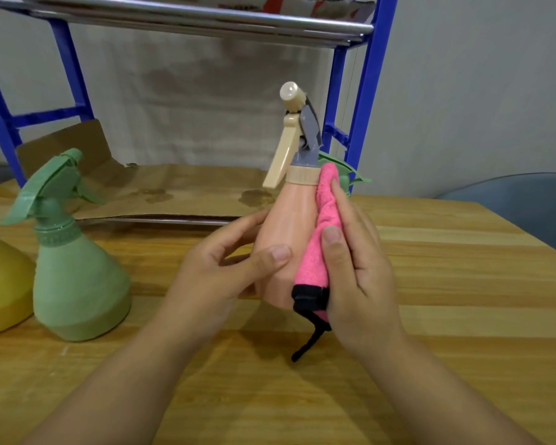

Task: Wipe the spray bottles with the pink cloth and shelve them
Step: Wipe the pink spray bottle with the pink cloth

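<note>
A peach-pink spray bottle (286,220) with a beige trigger and grey head is held tilted just above the wooden table (446,284). My left hand (225,268) grips its left side, thumb across the body. My right hand (357,261) presses the pink cloth (318,245), which has a black hem and loop, flat against the bottle's right side. A green spray bottle (77,268) stands upright on the table at the left. Beside it, at the frame's left edge, part of a yellow bottle (0,284) shows. Another green trigger (347,175) peeks out behind the held bottle.
A blue-framed rack (366,91) with metal rails stands at the back of the table. Its lower shelf is lined with brown cardboard (180,187) bearing damp spots. A blue-grey chair (527,203) is at the right.
</note>
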Motion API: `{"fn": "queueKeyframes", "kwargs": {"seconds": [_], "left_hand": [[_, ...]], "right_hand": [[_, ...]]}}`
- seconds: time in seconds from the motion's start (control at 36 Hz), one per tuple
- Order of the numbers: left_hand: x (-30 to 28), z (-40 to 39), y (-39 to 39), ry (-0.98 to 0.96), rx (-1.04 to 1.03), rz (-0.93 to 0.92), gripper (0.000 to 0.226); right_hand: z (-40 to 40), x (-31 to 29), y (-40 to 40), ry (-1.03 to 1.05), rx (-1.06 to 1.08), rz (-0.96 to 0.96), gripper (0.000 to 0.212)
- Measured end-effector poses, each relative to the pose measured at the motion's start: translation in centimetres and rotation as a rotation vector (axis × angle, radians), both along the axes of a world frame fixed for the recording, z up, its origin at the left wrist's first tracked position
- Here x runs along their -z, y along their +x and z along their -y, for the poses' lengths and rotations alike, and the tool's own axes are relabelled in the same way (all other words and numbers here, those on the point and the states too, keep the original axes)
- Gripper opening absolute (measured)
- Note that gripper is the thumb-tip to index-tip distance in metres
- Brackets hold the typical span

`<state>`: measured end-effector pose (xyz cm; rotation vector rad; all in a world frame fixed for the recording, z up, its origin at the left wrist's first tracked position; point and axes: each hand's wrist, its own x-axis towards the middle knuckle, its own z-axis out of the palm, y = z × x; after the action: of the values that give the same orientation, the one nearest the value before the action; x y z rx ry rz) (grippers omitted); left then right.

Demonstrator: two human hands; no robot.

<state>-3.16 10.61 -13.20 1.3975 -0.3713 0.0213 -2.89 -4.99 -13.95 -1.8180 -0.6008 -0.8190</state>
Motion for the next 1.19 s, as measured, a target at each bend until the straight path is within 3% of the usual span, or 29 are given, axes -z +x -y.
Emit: {"fn": "queueKeyframes", "kwargs": {"seconds": [0.11, 0.17, 0.25, 0.36, 0.47, 0.56, 0.69, 0.81, 0.94, 1.19], "left_hand": [[0.0, -0.4, 0.1, -0.053, 0.047, -0.010, 0.050], [-0.1, -0.4, 0.1, -0.089, 0.038, -0.022, 0.043], [0.1, -0.2, 0.1, -0.073, 0.023, -0.010, 0.038], [0.1, 0.1, -0.1, 0.044, 0.110, -0.014, 0.057], [-0.3, 0.4, -0.4, 0.034, 0.108, -0.020, 0.060], [-0.2, 0.1, -0.2, 0.039, 0.074, 0.001, 0.066], [0.1, -0.3, 0.0, -0.053, 0.122, -0.038, 0.070], [0.2, 0.0, -0.1, -0.011, 0.162, -0.070, 0.050], [0.0, -0.2, -0.2, 0.113, 0.169, -0.040, 0.064], [0.2, -0.1, -0.3, 0.123, 0.024, 0.040, 0.062]], "right_hand": [[0.1, -0.8, -0.2, 0.357, -0.268, -0.234, 0.038], [0.3, -0.7, -0.1, 0.451, -0.299, -0.287, 0.035], [0.2, -0.4, 0.0, 0.413, -0.230, -0.246, 0.035], [0.0, -0.1, -0.3, 0.215, -0.095, -0.144, 0.041], [0.0, 0.1, -0.4, 0.023, -0.014, -0.055, 0.048], [0.2, -0.1, -0.4, 0.104, -0.101, -0.094, 0.044], [0.6, -0.8, -0.2, 0.429, -0.309, -0.260, 0.032], [0.4, -0.2, -0.3, 0.373, -0.206, -0.263, 0.033], [-0.1, 0.2, -0.6, 0.264, -0.111, -0.187, 0.037], [0.2, 0.3, -0.2, 0.269, -0.105, -0.299, 0.034]]}}
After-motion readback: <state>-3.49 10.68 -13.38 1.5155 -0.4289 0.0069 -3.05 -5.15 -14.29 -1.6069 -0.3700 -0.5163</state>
